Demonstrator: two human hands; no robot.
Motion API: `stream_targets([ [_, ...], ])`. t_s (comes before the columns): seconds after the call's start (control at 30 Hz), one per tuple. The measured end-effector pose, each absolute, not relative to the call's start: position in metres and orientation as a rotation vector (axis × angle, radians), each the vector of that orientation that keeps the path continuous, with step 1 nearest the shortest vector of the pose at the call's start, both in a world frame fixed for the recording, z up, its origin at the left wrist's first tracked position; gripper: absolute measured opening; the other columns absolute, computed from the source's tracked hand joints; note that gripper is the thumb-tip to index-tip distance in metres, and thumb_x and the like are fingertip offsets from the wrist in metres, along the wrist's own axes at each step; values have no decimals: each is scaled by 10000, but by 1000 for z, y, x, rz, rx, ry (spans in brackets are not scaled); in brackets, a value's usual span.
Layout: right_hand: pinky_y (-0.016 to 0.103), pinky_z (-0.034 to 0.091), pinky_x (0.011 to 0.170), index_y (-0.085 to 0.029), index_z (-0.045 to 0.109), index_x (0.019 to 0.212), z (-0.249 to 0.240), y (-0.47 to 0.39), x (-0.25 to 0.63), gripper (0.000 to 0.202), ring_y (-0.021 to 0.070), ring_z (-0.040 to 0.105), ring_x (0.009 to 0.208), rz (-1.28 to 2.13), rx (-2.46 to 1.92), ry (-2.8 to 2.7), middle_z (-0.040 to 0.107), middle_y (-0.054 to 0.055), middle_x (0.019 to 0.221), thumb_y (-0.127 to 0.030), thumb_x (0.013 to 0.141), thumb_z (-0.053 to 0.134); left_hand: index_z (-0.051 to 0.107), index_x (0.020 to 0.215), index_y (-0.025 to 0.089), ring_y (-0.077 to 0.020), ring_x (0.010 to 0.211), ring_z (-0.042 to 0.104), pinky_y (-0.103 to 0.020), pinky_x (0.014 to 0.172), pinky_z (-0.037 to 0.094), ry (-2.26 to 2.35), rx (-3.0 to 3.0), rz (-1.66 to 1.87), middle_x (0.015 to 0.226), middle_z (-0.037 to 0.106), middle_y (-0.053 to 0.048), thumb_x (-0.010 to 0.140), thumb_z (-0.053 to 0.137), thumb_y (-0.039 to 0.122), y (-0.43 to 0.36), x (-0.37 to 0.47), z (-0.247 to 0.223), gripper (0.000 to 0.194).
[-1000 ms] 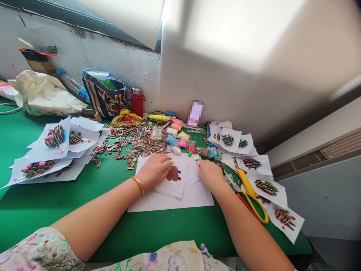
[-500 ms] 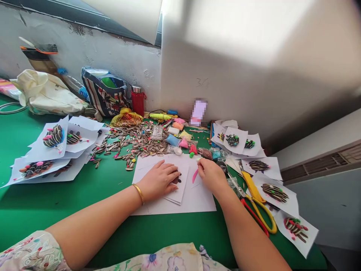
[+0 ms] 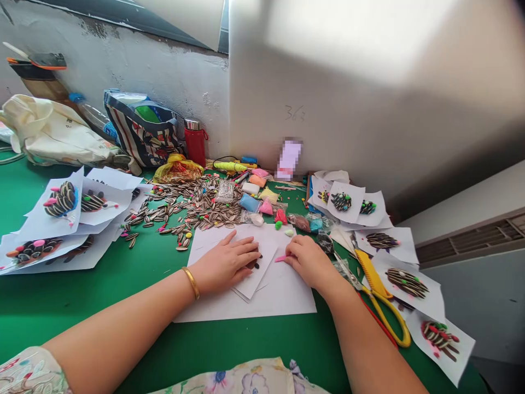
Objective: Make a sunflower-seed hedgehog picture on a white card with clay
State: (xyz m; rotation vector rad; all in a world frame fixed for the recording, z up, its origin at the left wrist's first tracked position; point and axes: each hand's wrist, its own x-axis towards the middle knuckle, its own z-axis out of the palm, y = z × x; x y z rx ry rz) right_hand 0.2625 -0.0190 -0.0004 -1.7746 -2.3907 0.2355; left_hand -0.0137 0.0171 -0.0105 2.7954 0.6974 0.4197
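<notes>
Left hand (image 3: 229,264) lies flat across small white card (image 3: 264,253), gripping nothing, presumably steadying it; right hand (image 3: 308,262) pinches slim pink stick (image 3: 280,259), likely for fine control.

Bright pink, that stick (image 3: 280,259) in the right hand (image 3: 307,261); plain white, the paper (image 3: 285,298) beneath. Left of the grip, a bracelet (image 3: 191,283) shows gold. Beyond the grip, seeds (image 3: 221,213) wear dark and pale stripes, and a bottle (image 3: 195,148) is red, silver-topped. Rightward, scissors (image 3: 372,295) have yellow and red handles. The table (image 3: 246,345) is green.
</notes>
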Motion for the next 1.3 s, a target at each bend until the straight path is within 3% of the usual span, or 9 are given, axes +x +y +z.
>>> stream_targets([
  [0.13,313,396,783,-197,643,853,-1,-22,261,165,214,539,909,60,-1753,-2516,639,69,942,-222,964,523,595,1311,268,-276,1409,405,-553,1215,153,708,2832,422,1475,502,-105,938,561,368,14,-12,-8,388],
  [0.33,284,332,649,-200,627,855,10,-25,251,193,181,546,749,53,-1849,-2381,632,39,774,-196,968,470,604,1290,269,-268,1339,481,-554,1223,92,730,2852,398,1349,603,-88,926,580,440,10,-8,-5,403],
  [0.53,297,351,735,-214,684,995,1,-25,230,196,190,564,826,62,-1670,-2444,664,44,846,-173,950,499,589,1312,270,-268,1339,482,-548,1221,103,736,2865,411,1355,600,-91,914,598,448,10,-7,-8,436],
  [1.3,317,307,710,-212,723,926,0,-28,225,170,187,553,804,-82,-1667,-2406,668,45,812,-187,915,555,548,1346,248,-265,1361,456,-542,1219,78,743,2815,390,1398,576,-94,916,591,474,11,-8,-10,488],
])
